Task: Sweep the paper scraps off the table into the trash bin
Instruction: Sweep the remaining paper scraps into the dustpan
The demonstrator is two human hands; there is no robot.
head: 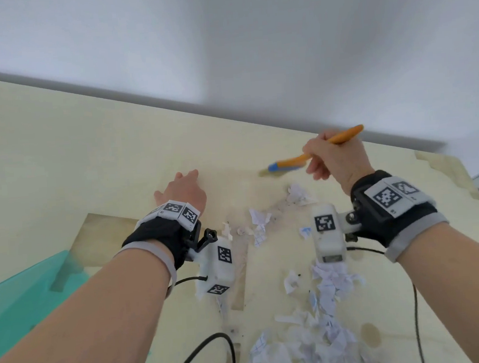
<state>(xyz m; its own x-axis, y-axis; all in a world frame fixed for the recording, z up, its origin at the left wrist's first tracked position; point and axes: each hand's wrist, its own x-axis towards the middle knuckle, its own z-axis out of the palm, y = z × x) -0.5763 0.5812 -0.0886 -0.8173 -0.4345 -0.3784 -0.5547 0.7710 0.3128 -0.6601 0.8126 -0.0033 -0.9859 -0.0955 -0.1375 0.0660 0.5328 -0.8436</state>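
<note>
R hand (pixel 335 156) grips an orange brush (pixel 310 154) by the handle, blue head low near the table's (pixel 58 155) far edge. L hand (pixel 183 190) lies flat, fingers spread. Paper scraps (pixel 316 335) mostly heaped by the near edge; bin not in view. Risk: a fast stroke scatters light scraps, or snags the cables.

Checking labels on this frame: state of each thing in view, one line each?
left hand: open, flat on the table, holding nothing
right hand: shut on the brush handle, raised
brush: tilted, blue head low near the table, motion-blurred
paper scraps: still on the table, loosely piled toward the near edge
table: pale top, worn patches
teal object: at left, partly out of frame, identity unclear
</note>
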